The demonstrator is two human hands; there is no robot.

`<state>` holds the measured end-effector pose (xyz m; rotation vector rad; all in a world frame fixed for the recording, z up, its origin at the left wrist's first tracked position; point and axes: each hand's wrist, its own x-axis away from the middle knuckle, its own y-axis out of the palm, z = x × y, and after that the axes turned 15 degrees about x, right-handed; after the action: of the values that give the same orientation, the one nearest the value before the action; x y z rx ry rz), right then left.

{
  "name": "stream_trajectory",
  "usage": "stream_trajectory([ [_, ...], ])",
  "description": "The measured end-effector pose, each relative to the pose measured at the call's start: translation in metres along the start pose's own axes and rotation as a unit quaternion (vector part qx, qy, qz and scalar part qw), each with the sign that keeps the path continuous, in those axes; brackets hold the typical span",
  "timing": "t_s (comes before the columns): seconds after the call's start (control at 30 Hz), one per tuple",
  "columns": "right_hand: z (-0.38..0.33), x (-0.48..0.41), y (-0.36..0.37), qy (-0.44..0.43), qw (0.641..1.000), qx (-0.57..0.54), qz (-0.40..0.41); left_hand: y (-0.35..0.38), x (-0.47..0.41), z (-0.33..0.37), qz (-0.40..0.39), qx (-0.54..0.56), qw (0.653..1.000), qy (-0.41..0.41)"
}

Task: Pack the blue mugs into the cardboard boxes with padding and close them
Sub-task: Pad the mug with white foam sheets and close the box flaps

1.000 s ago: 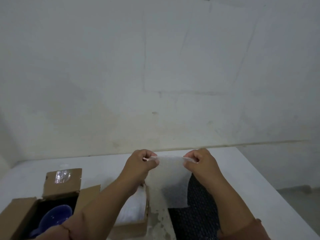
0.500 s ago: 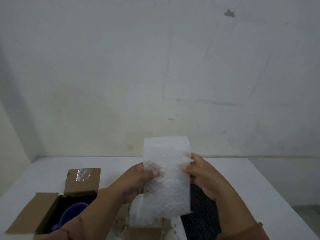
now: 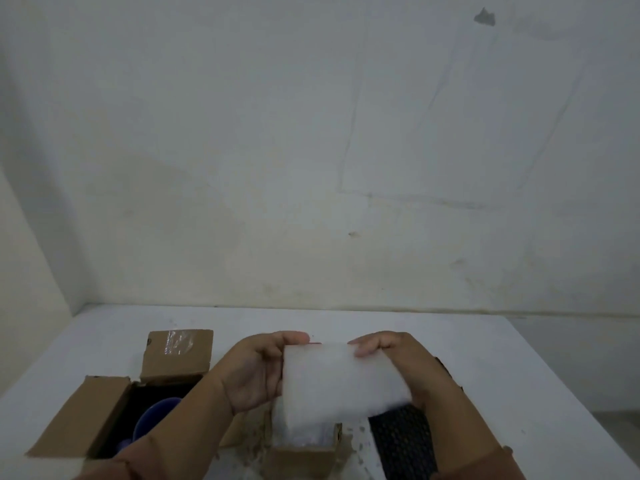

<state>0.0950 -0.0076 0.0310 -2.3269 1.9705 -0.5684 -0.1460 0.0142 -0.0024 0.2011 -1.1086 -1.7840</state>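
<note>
Left hand (image 3: pixel 256 372) grips the left edge of a white bubble wrap sheet (image 3: pixel 339 382), thumb over its top, fingers behind; right hand (image 3: pixel 412 368) grips the right edge, fingers curled over the upper corner; hands are apart, the sheet spread between them and raised above the table (image 3: pixel 519 375). The sheet's lower part hangs to the open top of a small cardboard box (image 3: pixel 304 455) at the middle of the near edge; contact with the box cannot be determined; pale padding shows inside it. A black dotted mat (image 3: pixel 401 441) lies just right of that box, under the right forearm. Towards the near left corner stands an open cardboard box (image 3: pixel 86 414), flaps spread, far flap (image 3: pixel 176 355) bearing clear tape; a blue mug (image 3: pixel 152 420) sits inside, partly hidden by the left forearm. A stained white wall (image 3: pixel 311 133) rises beyond the far edge.
</note>
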Motion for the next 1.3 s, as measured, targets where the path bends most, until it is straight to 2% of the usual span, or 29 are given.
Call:
stream_trajectory([
  [0.07,-0.002,-0.001,0.001,-0.008,0.999,0.012,-0.043,0.001,0.001,-0.001,-0.009,-0.017,0.999,-0.029],
  [0.13,-0.006,-0.002,0.009,-0.010,0.997,0.037,-0.074,0.003,0.001,-0.006,-0.012,-0.113,0.991,-0.071],
  [0.2,-0.007,-0.002,0.017,-0.010,0.993,0.089,-0.074,0.006,0.002,-0.011,-0.026,-0.202,0.974,-0.102],
  [0.27,-0.004,-0.004,0.023,-0.001,0.994,0.100,-0.037,0.008,0.003,-0.013,-0.015,-0.234,0.968,-0.088],
  [0.37,0.005,-0.008,0.022,0.045,0.995,-0.084,0.016,0.004,0.000,-0.011,0.078,-0.204,0.976,-0.015],
  [0.43,0.014,-0.009,0.022,0.087,0.982,-0.164,-0.016,0.000,0.001,-0.011,0.117,-0.176,0.977,0.003],
  [0.5,0.025,-0.008,0.029,0.100,0.973,-0.191,-0.080,-0.004,0.001,-0.015,0.153,-0.160,0.975,0.003],
  [0.57,0.034,-0.008,0.042,0.078,0.970,-0.203,-0.111,-0.007,-0.001,-0.021,0.190,-0.152,0.970,-0.003],
  [0.67,0.043,-0.016,0.058,0.061,0.985,-0.159,-0.033,-0.010,-0.002,-0.031,0.218,-0.182,0.959,-0.011],
  [0.7,0.045,-0.019,0.061,0.070,0.990,-0.124,-0.004,-0.011,-0.002,-0.034,0.226,-0.236,0.945,-0.003],
  [0.8,0.053,-0.025,0.066,0.082,0.996,0.009,0.046,-0.014,-0.001,-0.040,0.250,-0.449,0.857,0.050],
  [0.93,0.059,-0.032,0.075,0.083,0.976,0.191,0.068,-0.022,-0.002,-0.052,0.232,-0.563,0.789,0.079],
  [1.1,0.065,-0.039,0.087,0.081,0.947,0.301,0.084,-0.029,-0.007,-0.063,0.197,-0.699,0.675,0.129],
  [1.2,0.069,-0.036,0.091,0.047,0.904,0.412,0.108,-0.032,-0.010,-0.069,0.166,-0.785,0.583,0.129],
  [1.23,0.071,-0.034,0.091,0.032,0.874,0.469,0.123,-0.034,-0.011,-0.070,0.162,-0.804,0.558,0.127],
  [1.3,0.076,-0.031,0.088,-0.028,0.788,0.598,0.143,-0.036,-0.009,-0.068,0.153,-0.840,0.503,0.132],
])
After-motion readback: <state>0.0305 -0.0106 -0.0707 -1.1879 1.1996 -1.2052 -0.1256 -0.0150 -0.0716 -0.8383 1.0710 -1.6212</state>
